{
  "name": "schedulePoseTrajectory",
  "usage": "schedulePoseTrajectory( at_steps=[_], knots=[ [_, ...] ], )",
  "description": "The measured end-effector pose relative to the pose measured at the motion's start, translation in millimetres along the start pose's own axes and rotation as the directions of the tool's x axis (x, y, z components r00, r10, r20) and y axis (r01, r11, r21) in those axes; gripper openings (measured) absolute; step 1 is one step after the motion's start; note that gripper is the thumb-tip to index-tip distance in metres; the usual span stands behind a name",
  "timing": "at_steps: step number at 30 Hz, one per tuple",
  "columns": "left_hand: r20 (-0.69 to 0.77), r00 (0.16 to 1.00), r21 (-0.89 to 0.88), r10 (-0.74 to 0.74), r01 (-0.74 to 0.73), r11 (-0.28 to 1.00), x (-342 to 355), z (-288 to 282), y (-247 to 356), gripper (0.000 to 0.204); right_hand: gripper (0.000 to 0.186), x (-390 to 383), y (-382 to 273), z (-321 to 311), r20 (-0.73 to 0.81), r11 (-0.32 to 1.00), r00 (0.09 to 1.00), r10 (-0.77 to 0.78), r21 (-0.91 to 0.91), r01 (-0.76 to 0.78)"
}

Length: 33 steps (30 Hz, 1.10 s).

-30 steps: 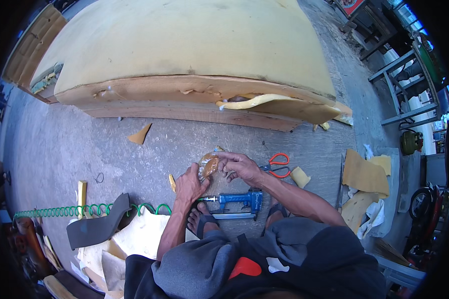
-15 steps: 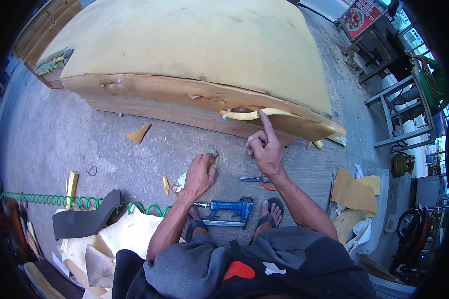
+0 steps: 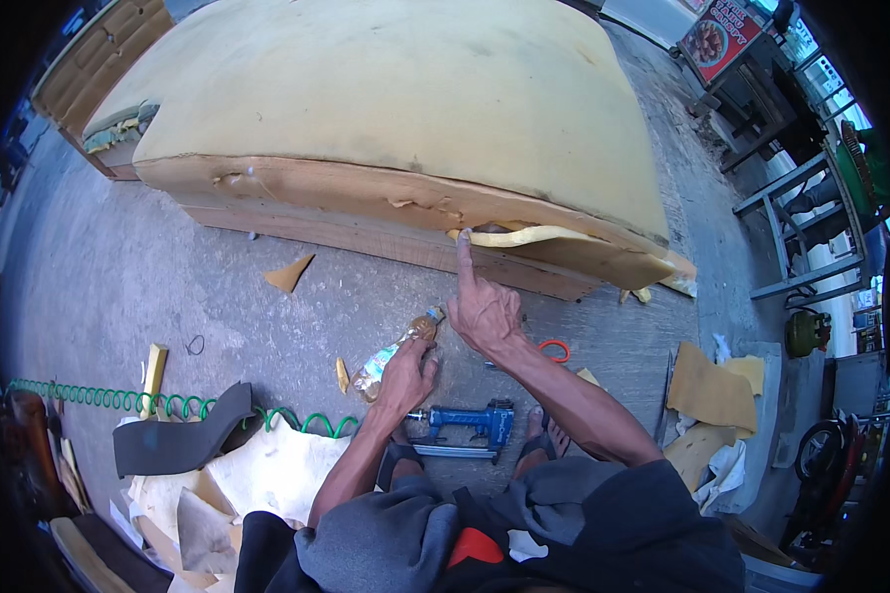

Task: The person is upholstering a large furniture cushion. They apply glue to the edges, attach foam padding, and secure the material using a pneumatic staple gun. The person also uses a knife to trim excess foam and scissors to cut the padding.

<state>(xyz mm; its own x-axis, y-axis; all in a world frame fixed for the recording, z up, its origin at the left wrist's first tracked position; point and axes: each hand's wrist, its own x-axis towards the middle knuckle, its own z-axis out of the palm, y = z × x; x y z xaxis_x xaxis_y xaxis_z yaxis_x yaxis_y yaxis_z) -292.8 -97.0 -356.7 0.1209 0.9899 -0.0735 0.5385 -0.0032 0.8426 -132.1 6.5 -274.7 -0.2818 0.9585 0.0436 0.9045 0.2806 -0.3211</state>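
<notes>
A long cream foam cushion piece [image 3: 396,89] stands in front of me, with a tan foam side and a wooden base [image 3: 336,242]. At its front edge, a loose foam flap [image 3: 534,235] bulges out over a gap. My right hand [image 3: 487,314] points at the flap's left end, index fingertip touching it and the other fingers folded, holding nothing. On the floor lies a clear plastic bottle [image 3: 376,372] with brownish contents. Loosely bent fingers of my left hand [image 3: 405,378] rest at its side, thumb apart. Red-handled pliers [image 3: 558,349] lie partly hidden behind my right forearm.
A blue staple gun [image 3: 470,425] lies between my feet. A green coiled air hose [image 3: 119,399] runs left past grey foam [image 3: 183,430] and pale scraps [image 3: 277,469]. More foam scraps [image 3: 712,395] lie right. A person sits beyond a metal frame [image 3: 806,277] at far right.
My right index finger has moved left along the flap to its left end. My left hand has drawn back toward me, uncovering more of the bottle. The view has shifted slightly.
</notes>
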Motion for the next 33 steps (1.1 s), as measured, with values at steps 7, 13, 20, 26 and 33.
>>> schedulePoseTrajectory(
  at_steps=[7, 13, 20, 26, 33],
  knots=[
    [0.049, 0.998, 0.009, -0.038, 0.037, 0.999, -10, 9, -7, 0.028, 0.088, 18, -2, 24, 0.198, 0.994, 0.977, -0.073, -0.067, 0.088],
    [0.014, 0.999, -0.053, -0.039, 0.04, 0.998, -12, 12, -10, 0.026, 0.083, -28, 2, -55, -0.318, 0.929, 0.948, 0.015, 0.355, 0.104],
    [-0.213, 0.974, -0.109, 0.081, -0.106, 0.988, 31, 3, 19, 0.027, 0.071, -38, 37, -61, -0.24, 0.947, 0.971, -0.001, 0.312, 0.078],
    [-0.327, 0.73, 0.324, 0.6, -0.51, 0.797, 139, -71, 94, 0.018, 0.077, -43, -1, -52, -0.013, 0.7, 0.996, 0.089, 0.712, -0.054],
    [-0.064, 0.647, 0.643, 0.76, -0.556, 0.527, 186, -76, 129, 0.029, 0.078, -24, -6, -48, -0.003, 0.486, 0.956, 0.292, 0.862, -0.146]
  ],
)
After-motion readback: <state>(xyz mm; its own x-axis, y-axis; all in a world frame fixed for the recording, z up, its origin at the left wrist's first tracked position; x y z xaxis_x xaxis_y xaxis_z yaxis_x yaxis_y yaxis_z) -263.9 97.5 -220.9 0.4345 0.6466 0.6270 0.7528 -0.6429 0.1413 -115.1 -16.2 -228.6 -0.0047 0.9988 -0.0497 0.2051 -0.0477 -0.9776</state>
